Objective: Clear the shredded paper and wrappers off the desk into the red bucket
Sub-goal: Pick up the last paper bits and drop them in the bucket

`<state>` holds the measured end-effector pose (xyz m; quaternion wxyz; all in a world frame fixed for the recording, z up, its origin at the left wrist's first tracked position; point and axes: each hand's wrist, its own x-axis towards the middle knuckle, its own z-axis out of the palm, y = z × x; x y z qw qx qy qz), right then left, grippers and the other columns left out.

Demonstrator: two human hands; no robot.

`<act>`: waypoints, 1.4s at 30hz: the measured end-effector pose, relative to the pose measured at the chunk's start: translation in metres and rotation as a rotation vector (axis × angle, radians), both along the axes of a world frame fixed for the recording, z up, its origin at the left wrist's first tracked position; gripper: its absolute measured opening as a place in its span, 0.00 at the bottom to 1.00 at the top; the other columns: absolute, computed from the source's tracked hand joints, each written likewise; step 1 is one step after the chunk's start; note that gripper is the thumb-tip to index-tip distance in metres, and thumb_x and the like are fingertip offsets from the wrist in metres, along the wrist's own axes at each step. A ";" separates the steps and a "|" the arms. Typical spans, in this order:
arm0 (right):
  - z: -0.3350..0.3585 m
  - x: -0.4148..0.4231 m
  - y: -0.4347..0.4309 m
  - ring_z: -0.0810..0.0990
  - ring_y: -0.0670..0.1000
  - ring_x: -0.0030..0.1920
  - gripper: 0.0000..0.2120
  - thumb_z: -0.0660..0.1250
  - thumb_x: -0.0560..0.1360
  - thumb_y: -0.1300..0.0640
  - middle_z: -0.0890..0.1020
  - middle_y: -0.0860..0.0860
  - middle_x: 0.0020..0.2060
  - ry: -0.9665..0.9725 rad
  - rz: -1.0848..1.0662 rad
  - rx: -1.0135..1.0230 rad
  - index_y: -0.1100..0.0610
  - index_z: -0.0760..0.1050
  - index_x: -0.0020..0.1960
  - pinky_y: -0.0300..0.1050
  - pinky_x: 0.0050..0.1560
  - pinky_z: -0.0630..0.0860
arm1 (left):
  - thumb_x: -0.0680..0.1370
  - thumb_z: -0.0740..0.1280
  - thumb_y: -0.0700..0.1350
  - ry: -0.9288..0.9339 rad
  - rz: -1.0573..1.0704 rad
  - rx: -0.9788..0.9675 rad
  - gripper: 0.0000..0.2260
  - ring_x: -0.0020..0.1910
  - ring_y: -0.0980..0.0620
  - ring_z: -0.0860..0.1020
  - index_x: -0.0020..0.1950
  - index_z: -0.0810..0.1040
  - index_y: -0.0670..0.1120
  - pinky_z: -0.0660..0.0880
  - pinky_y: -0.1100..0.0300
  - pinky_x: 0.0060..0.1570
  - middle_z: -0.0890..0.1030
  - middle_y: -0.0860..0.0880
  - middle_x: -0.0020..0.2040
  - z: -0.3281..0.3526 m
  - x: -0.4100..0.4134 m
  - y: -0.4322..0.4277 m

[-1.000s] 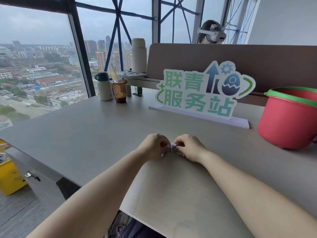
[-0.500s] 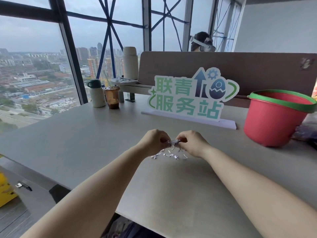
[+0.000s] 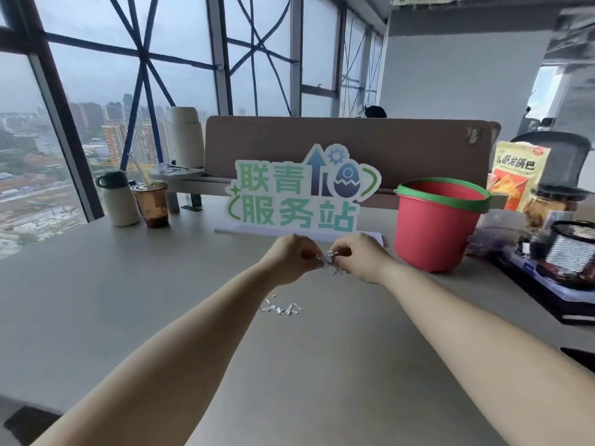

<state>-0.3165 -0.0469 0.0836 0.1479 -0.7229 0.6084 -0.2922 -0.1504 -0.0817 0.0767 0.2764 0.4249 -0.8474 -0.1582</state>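
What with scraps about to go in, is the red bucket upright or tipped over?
Upright. The red bucket stands on its base on the desk, its green rim on top, mouth facing up.

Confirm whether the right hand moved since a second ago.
Yes. The right hand rose off the desk toward the sign, now level with its base; paper scraps lie below.

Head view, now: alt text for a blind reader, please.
The left hand and right hand pinch a clump of white shredded paper above a grey desk. Loose shreds lie below them; a green-rimmed red plastic bucket stands to their right.
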 end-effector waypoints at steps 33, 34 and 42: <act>0.105 -0.233 -0.071 0.75 0.50 0.38 0.05 0.70 0.71 0.57 0.79 0.49 0.35 0.026 -0.406 -0.155 0.56 0.81 0.46 0.41 0.37 0.67 | 0.71 0.71 0.45 -0.019 -0.231 -0.107 0.08 0.40 0.51 0.74 0.49 0.83 0.46 0.69 0.60 0.40 0.80 0.46 0.41 0.120 -0.259 -0.110; 0.101 -0.238 -0.078 0.76 0.52 0.40 0.05 0.69 0.71 0.58 0.79 0.51 0.37 0.046 -0.411 -0.141 0.55 0.81 0.46 0.42 0.41 0.68 | 0.72 0.71 0.44 -0.043 -0.231 -0.113 0.08 0.41 0.50 0.75 0.49 0.83 0.46 0.70 0.59 0.41 0.81 0.45 0.43 0.116 -0.263 -0.115; 0.084 -0.247 -0.083 0.77 0.53 0.59 0.14 0.60 0.75 0.63 0.80 0.51 0.59 0.140 -0.443 -0.061 0.52 0.79 0.56 0.41 0.57 0.71 | 0.75 0.61 0.41 -0.146 -0.208 -0.133 0.16 0.58 0.45 0.77 0.61 0.77 0.48 0.74 0.56 0.57 0.80 0.47 0.58 0.097 -0.260 -0.125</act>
